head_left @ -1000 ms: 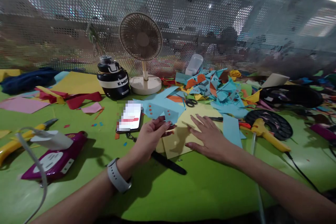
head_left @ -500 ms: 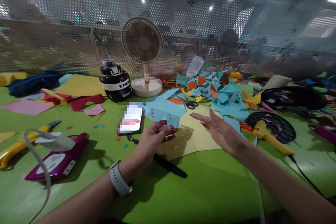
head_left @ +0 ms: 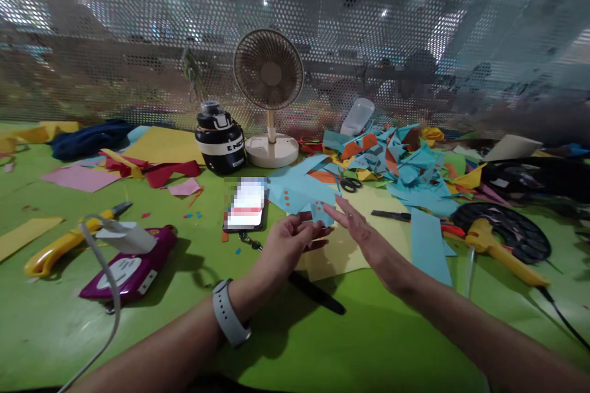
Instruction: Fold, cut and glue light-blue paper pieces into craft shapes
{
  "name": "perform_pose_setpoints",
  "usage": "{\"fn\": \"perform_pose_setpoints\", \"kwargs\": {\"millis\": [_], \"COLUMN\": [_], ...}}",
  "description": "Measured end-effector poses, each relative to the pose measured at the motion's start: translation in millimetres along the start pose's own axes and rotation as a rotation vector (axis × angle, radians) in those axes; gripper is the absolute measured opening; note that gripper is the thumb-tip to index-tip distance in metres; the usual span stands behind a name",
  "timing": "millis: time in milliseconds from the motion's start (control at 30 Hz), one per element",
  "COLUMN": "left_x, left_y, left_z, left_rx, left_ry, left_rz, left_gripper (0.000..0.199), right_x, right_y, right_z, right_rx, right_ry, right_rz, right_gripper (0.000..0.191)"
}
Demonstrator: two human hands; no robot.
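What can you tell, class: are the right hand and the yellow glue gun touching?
Apart. The head view plainly shows the right hand left of the yellow glue gun, with a blue paper strip lying between them.

At the far side we have the bottle (head_left: 220, 148) left of the fan (head_left: 271, 73), the scraps (head_left: 401, 153) right of it. Nearer, our phone (head_left: 245, 212) lies left of the sheet (head_left: 387, 239), the glue gun (head_left: 507, 256) right, the plug (head_left: 126, 237) on the box (head_left: 159, 252) at left.

hands (head_left: 291, 242) 2 | fan (head_left: 270, 70) 1 | phone (head_left: 251, 215) 1 | flask (head_left: 220, 148) 1 | scissors (head_left: 351, 184) 1 | watch (head_left: 229, 313) 1 | plug adapter (head_left: 129, 238) 1
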State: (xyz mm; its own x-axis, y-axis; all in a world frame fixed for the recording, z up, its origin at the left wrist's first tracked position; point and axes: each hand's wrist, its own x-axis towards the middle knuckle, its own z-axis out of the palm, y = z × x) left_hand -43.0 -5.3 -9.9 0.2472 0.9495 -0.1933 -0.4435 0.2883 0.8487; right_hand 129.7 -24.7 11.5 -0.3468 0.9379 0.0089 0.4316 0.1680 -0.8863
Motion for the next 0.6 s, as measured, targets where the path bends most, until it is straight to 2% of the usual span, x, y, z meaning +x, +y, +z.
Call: {"fn": "perform_pose_setpoints", "kwargs": {"millis": [233,433,600], "left_x": [-0.5,-1.8,-3.8], "left_y": [-0.7,-0.4,0.7], "left_z": [0.4,0.6,2.1], "left_rx": [-0.013,-0.011,-0.046], "left_ry": [-0.015,-0.054,-0.037], "left_rz": [0.014,0.031,0.027], "left_gripper": [0.027,0.028,0.026], "right_x": [-2.6,-1.9,-0.9], "right_y": [-10.1,-5.7,0.3], "right_z": [3.6,8.4,11.7], "right_rx": [-0.100,-0.231,-0.308], "right_ry": [0.003,0.046,0.060], "right_rz": [0.003,-0.059,-0.101], "right_gripper": [0.061,0.063,0.061]}}
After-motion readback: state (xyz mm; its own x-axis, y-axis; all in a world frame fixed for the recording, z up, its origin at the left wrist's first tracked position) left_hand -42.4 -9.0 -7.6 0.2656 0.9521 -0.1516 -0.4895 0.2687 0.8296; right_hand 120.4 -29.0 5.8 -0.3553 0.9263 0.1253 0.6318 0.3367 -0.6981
